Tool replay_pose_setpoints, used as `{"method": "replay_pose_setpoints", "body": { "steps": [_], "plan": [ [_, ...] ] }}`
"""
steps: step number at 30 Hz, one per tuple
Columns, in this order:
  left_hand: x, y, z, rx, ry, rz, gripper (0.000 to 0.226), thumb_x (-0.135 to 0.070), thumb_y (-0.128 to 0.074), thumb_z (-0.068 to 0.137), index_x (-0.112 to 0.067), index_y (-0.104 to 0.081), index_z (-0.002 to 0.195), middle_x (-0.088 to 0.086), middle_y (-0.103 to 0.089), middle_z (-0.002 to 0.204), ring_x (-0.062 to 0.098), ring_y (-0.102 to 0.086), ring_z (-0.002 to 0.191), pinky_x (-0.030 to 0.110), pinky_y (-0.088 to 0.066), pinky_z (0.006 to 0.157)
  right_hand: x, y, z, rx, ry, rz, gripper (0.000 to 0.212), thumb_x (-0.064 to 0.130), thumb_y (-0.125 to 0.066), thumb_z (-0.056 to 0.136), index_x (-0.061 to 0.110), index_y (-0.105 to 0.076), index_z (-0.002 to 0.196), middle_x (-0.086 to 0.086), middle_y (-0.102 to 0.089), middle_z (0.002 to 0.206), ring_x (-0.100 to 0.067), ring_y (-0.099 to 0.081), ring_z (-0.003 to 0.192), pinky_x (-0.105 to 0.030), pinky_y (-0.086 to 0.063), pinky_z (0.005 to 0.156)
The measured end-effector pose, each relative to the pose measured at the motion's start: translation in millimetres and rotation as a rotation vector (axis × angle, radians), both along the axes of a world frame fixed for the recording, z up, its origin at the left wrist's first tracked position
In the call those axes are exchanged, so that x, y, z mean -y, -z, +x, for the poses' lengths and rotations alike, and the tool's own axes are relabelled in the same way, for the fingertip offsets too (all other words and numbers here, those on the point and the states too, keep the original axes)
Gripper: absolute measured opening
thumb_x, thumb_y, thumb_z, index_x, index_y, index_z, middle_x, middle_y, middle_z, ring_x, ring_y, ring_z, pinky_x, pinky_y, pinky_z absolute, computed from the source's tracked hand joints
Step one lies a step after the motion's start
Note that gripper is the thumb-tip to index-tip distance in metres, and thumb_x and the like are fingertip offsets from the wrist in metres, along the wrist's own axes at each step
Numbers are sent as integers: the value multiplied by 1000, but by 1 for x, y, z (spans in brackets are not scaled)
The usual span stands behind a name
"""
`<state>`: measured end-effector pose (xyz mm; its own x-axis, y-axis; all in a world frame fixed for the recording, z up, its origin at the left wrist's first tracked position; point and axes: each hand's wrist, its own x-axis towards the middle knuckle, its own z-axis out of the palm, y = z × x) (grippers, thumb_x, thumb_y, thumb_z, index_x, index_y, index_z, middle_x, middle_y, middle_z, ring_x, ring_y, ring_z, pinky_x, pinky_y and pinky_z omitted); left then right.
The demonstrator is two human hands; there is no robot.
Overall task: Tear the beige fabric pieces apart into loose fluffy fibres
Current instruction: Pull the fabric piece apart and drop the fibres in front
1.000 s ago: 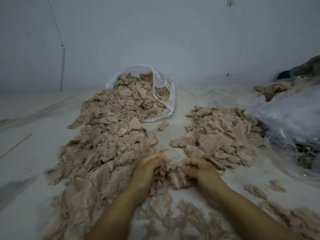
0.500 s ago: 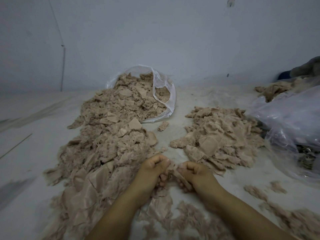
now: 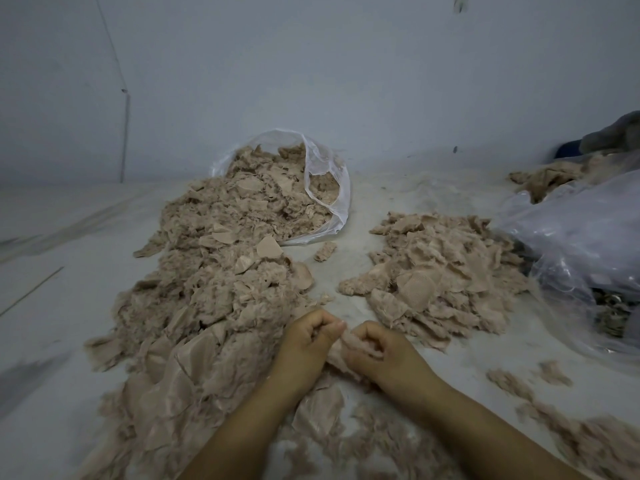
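Nearest the camera, loose fibres (image 3: 374, 441): frayed tufts lie on the floor (image 3: 69, 306) between the forearms, with more trailing off to the right; judged to be finished product.
Left hand (image 3: 306, 341): fingers curled, its grip clamped on the left end of a small beige piece (image 3: 346, 344); it sits slightly higher than half a second ago.
Right hand (image 3: 377, 351): fingers likewise curled, its grip pinching the right end of the same piece.
Change: a second ago a wider wad spanned a gap between the hands; now the knuckles almost meet and only a narrow fluffy strip shows between them. Judgement: the wad has been worked down and the hands have re-gripped close together for another short pull.
Left heap (image 3: 207, 289): large mound of mixed flat pieces and fluff, touching the left wrist; unmoved.
Right heap (image 3: 443, 271): smaller mound just beyond the right hand; unmoved.
Mesh bag (image 3: 332, 188): open, lying on its side, spilling pieces into the left heap.
Plastic sacks (image 3: 581, 230): far right, contents unclear.
Progress: much flat fabric remains; the task is judged far from done.
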<state>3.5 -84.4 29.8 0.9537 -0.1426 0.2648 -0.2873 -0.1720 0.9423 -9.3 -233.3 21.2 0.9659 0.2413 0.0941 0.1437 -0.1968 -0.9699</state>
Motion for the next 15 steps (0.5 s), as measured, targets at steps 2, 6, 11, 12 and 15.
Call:
{"method": "replay_pose_setpoints", "body": {
  "steps": [2,6,11,12,15],
  "plan": [
    [2,-1,-1,9,52,0,16,-11,-59,89,-8,-65,75,6,-63,73,12,-57,67,24,-47,64,0,1,-2,29,16,-13,13,20,-75,80,19,-63,87,4,-60,68,-9,-55,62,-24,-46,59],
    [1,-1,2,44,-50,-53,18,-8,-58,90,-5,-61,72,-4,-56,62,3,-50,58,17,-43,57,-1,-3,1,47,40,65,16,8,-70,83,-1,-59,76,-15,-54,64,-21,-49,57,-32,-40,59],
    [0,-2,6,-51,-201,-260,26,-13,-54,93,-9,-52,67,-3,-46,51,7,-39,43,20,-35,43,-2,-6,1,-2,76,235,18,3,-66,85,1,-55,70,-9,-53,54,-11,-47,45,-24,-41,51],
    [-5,-4,7,-68,-259,-304,29,-14,-52,94,-10,-48,66,-3,-42,50,6,-35,40,18,-32,39,1,-7,1,-12,93,280,20,4,-65,86,2,-55,69,-7,-53,52,-11,-47,43,-22,-41,49],
    [-14,-5,9,-119,-233,-307,28,-23,-47,97,-10,-50,73,-2,-40,53,6,-29,38,17,-26,36,9,-8,4,-48,154,384,21,7,-63,88,5,-55,69,-1,-54,47,-9,-46,39,-19,-39,42]
  ]
}}
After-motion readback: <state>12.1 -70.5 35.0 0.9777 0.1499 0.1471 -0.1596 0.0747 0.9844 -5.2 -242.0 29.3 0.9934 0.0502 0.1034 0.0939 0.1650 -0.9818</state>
